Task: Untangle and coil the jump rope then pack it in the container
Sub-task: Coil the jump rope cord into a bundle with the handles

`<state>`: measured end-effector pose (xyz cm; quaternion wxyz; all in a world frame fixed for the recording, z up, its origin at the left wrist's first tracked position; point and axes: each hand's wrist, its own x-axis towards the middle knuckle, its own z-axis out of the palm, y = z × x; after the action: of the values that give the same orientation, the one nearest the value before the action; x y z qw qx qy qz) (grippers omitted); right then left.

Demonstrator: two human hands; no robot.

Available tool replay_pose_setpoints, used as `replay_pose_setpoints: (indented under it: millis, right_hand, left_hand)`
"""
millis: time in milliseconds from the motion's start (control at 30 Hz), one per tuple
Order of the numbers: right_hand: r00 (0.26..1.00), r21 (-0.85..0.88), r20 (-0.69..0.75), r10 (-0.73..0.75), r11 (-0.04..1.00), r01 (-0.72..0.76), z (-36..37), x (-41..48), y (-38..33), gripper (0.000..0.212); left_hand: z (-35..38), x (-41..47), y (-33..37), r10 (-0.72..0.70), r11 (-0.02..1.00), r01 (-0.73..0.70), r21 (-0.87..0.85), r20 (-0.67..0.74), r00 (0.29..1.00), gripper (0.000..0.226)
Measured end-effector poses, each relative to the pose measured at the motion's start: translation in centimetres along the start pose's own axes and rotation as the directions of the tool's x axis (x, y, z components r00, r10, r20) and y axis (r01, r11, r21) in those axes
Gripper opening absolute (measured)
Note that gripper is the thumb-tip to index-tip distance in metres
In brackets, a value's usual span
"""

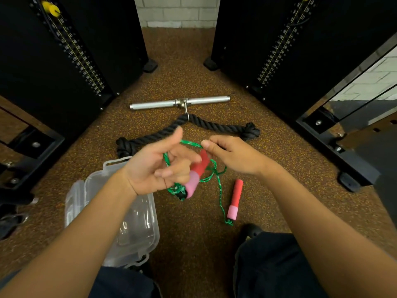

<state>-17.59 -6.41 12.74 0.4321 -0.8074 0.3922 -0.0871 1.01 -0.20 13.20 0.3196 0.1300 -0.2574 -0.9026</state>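
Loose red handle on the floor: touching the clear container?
Apart. The head view shows bare floor between the loose red handle and the clear container.

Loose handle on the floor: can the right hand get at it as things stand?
Probably yes. The loose handle lies uncovered on the floor, close by. But the right hand pinches the green rope and would have to let go first.

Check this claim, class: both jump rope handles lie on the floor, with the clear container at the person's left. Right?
No. The head view shows only the loose handle on the floor; the other handle is held in the left hand, while the right hand pinches the green cord. The clear container is at the person's left.
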Motion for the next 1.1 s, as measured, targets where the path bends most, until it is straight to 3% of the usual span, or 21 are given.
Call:
replay_pose_setpoints:
  millis: [33, 100, 167, 233, 400, 533, 633, 767, 867, 1000, 1100]
  right_hand:
    - [1.0, -0.026, -0.006, 0.014, 1.0, -0.014, 0.1, 0.0, 0.1, 0.034]
    - [1.0, -0.089, -0.001, 0.017, 0.996, -0.017, 0.5, 0.0, 0.0, 0.034]
    - [1.0, -0.134, 0.03, -0.007, 0.991, 0.011, 1.2, 0.0, -0.5, 0.031]
    - [0.996, -0.157, 0.086, -0.025, 0.987, 0.038, 1.6, -0.1, -1.1, 0.029]
    - [0.98, -0.182, 0.193, -0.045, 0.98, 0.081, 3.3, -0.5, -2.7, 0.03]
    - [0.977, -0.211, 0.2, -0.075, 0.97, 0.118, 4.8, -1.1, -3.6, 0.031]
    - [0.982, -0.213, 0.151, -0.114, 0.966, 0.145, 3.8, -0.8, -3.4, 0.026]
    - [0.981, -0.235, 0.105, -0.161, 0.955, 0.182, 1.8, -0.7, -3.1, 0.021]
    - [0.986, -0.207, 0.029, -0.161, 0.964, 0.164, 0.8, -0.5, -2.6, 0.028]
    - [0.99, -0.142, -0.033, -0.134, 0.982, 0.128, -0.3, -0.3, -2.1, 0.035]
    - [0.988, -0.09, -0.057, -0.142, 0.987, 0.136, -0.6, -0.5, -1.9, 0.035]
  left_hand:
    - [0.0, 0.0, 0.3, 0.074, 0.993, -0.073, -0.098, 0.009, 0.997, 0.054]
    - [0.0, 0.1, 0.4, 0.208, 0.959, -0.234, -0.16, -0.165, 0.964, 0.054]
    - [0.2, 0.4, 0.1, 0.31, 0.939, -0.343, 0.005, -0.439, 0.843, 0.055]
    - [0.3, 0.5, -0.1, 0.358, 0.924, -0.373, 0.088, -0.547, 0.757, 0.054]
    - [0.4, 0.9, -0.3, 0.391, 0.902, -0.419, 0.101, -0.603, 0.696, 0.051]
    - [0.6, 1.1, -0.1, 0.423, 0.89, -0.441, 0.115, -0.569, 0.705, 0.048]
    - [0.5, 1.0, -0.1, 0.386, 0.922, -0.292, 0.254, -0.558, 0.735, 0.048]
    - [0.4, 1.2, -1.2, 0.273, 0.902, 0.037, 0.431, -0.635, 0.723, 0.047]
    - [0.4, 1.2, -2.0, 0.157, 0.824, 0.298, 0.482, -0.7, 0.696, 0.072]
    - [1.5, 1.4, -2.1, -0.009, 0.749, 0.401, 0.528, -0.597, 0.802, 0.068]
    - [1.5, 1.1, -1.7, -0.197, 0.761, 0.434, 0.483, -0.465, 0.863, 0.085]
